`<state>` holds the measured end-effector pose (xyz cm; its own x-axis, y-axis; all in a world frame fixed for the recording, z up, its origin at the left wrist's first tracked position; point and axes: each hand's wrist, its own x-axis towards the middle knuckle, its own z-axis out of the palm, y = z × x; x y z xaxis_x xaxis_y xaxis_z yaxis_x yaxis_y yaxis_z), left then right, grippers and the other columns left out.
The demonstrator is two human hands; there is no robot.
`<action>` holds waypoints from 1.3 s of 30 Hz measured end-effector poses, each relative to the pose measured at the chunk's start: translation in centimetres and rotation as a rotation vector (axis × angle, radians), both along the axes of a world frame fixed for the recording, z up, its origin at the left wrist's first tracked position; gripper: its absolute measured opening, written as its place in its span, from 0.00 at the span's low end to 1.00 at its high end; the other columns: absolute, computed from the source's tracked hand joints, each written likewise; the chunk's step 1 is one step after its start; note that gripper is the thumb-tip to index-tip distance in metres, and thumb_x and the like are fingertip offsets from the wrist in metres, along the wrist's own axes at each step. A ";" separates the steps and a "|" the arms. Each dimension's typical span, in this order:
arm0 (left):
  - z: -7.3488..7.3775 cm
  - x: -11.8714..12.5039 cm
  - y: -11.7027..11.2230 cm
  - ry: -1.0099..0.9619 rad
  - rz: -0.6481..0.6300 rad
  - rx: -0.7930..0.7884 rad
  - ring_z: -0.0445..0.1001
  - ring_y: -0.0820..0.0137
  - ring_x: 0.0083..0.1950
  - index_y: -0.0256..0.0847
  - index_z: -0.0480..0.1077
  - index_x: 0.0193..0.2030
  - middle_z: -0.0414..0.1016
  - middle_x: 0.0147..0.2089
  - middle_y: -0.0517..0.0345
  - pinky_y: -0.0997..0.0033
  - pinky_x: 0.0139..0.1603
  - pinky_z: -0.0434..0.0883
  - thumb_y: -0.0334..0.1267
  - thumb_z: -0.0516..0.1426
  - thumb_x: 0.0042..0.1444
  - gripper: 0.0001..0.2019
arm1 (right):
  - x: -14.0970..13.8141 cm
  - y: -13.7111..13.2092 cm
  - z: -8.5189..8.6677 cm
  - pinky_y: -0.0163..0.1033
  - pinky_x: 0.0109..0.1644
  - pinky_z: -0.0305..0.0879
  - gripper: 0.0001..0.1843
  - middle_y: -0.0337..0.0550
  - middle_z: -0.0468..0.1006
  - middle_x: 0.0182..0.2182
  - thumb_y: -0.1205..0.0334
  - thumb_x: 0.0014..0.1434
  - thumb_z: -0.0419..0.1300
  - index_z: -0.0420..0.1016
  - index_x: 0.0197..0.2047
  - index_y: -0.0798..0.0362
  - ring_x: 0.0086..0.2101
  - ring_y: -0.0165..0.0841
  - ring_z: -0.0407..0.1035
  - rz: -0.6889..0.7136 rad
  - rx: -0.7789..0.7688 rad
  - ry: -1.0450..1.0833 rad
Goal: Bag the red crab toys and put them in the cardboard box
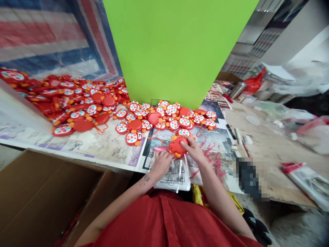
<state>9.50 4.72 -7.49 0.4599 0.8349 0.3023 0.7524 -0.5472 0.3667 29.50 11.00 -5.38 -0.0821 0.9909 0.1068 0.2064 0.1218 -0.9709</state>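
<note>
Soft, even daylight fills the scene, brightest at 2 o'clock, where the white wall (pixel 295 31) washes out pale. Shadows are weak and soft-edged. Focus is sharpest at the centre, on the right hand (pixel 192 148) and the red crab-shaped plastic toy (pixel 177 145) in its fingers. The clear plastic sleeve (pixel 177 176) at 6 o'clock carries small white glints. A flat lime-green block (pixel 177 48) blanks out 12 o'clock, and a pixelated patch (pixel 250 180) sits at 4 o'clock. Wide-lens bending curves the paper-covered desk (pixel 102 145) toward 9 o'clock. The rim from 3 to 5 o'clock smears into blur, and the brown cardboard box (pixel 38 195) at 8 o'clock lies dimmer
</note>
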 end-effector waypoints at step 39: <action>1.9 -3.8 2.3 -0.831 0.235 -0.671 0.76 0.65 0.44 0.36 0.63 0.58 0.73 0.51 0.44 0.65 0.40 0.74 0.44 0.57 0.58 0.23 | -3.7 -5.1 1.8 0.41 0.31 0.70 0.18 0.38 0.70 0.28 0.55 0.67 0.48 0.64 0.56 0.48 0.25 0.34 0.70 -0.094 0.081 -0.072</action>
<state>5.72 6.97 -5.55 0.1300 0.9860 -0.1048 0.1917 0.0787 0.9783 25.77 5.85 -3.53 0.0003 0.9830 0.1838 0.2893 0.1759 -0.9409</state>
